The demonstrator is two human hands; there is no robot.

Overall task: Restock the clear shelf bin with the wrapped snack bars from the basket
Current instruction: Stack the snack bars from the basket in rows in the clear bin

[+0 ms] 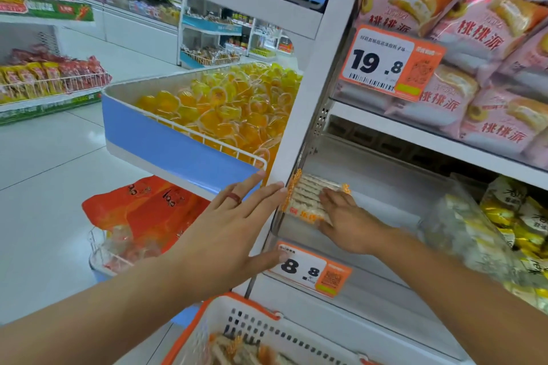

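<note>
1. A small stack of white wrapped snack bars with orange crimped ends is pressed down by the right hand, fingers laid flat over it, at the left front corner of the clear plastic shelf bin, centre right of the frame.
2. The left hand is held open against the white shelf upright; nothing is gripped.
3. The stack is best squared against the bin's left wall before release.
4. More bars are seen in the white basket with orange rim, bottom centre.
</note>
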